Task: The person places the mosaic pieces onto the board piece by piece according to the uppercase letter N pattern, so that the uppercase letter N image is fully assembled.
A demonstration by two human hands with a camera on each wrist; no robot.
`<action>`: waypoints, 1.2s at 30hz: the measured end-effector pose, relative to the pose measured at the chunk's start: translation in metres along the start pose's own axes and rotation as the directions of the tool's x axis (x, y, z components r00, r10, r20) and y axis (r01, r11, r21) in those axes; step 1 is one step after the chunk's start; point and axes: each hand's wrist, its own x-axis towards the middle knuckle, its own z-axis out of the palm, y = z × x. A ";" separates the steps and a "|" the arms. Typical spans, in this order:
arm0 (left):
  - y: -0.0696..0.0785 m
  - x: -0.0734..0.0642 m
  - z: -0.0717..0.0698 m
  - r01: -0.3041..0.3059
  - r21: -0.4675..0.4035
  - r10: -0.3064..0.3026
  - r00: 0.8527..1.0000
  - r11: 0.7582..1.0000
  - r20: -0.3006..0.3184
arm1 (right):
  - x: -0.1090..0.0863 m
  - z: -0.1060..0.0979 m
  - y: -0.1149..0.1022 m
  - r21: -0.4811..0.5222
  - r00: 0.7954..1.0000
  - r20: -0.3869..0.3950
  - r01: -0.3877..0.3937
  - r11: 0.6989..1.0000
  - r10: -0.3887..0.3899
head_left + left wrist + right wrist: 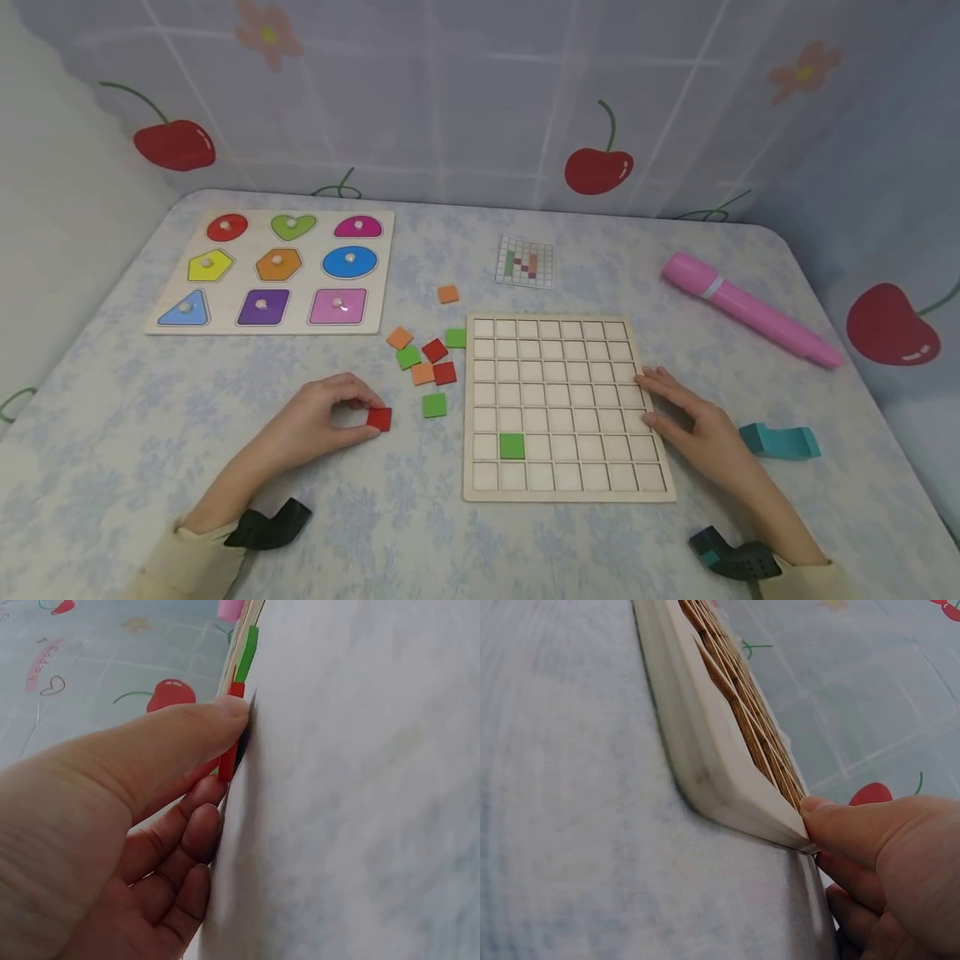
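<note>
Between thumb and fingers, my left hand (322, 417) pinches a red square tile (380, 419) close to the tabletop. The left wrist view shows that red tile (232, 735) edge-on, partly covered by the thumb. A wooden grid board (570, 492) lies flat to its right, with one green tile (512, 446) set in a lower-left cell. My right hand (693, 429) rests on the board's right edge, thumb and fingertips touching the rim with the fingers fairly straight. In the right wrist view the thumb tip lies at the board's edge (735, 799).
Loose red, green and orange tiles (423, 372) lie left of the board. Behind it is a small pattern card (525, 262). A knobbed shape puzzle (300, 325) sits at the back left. On the right are a pink wand-like object (757, 312) and a teal curved block (780, 442).
</note>
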 end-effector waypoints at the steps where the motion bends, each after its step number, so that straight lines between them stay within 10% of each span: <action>1: 0.000 0.001 0.001 -0.001 -0.002 0.001 1.000 1.000 -0.004 | 0.000 0.000 0.000 0.001 1.000 0.001 -0.002 1.000 0.002; 12: 0.027 0.019 0.005 0.008 0.007 -0.008 0.999 1.000 -0.048 | 0.001 0.001 -0.001 0.008 1.000 0.001 -0.013 1.000 0.013; 26: 0.090 0.122 0.070 -0.125 -0.036 0.128 0.987 0.992 0.096 | -0.002 -0.001 0.001 0.011 1.000 0.005 0.011 1.000 -0.011; 36: 0.100 0.133 0.087 -0.123 0.083 0.107 0.977 0.989 0.183 | -0.002 0.000 0.002 0.007 1.000 -0.002 0.020 1.000 -0.020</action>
